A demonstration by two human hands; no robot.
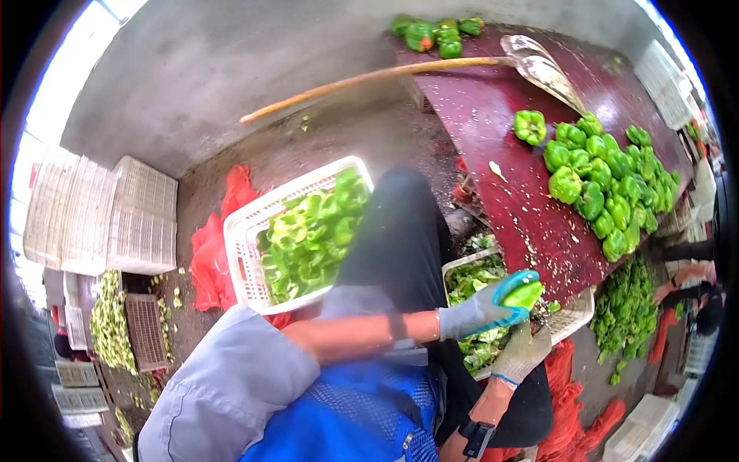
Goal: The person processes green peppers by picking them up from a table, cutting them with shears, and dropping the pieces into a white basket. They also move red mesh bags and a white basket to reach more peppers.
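Observation:
My left hand (481, 308), in a grey and teal glove, is closed around a light green piece of bell pepper (525, 296). My right hand (523, 354), in a whitish knit glove, is curled just below the piece, its fingertips right beneath my left hand; what it holds, if anything, is hidden. Both hands are over a white plastic basket (573, 319) containing green pepper scraps (481, 279). On the other side of my left leg, another white basket (245, 258) holds many green pepper pieces (315, 239).
A dark red table (500, 208) bears a heap of whole green peppers (608, 177), a few more at its far corner, and a long-handled shovel (531, 65). Stacked white crates (138, 219) stand at left. Red netting (215, 254) lies on the floor. Another person (697, 285) is at far right.

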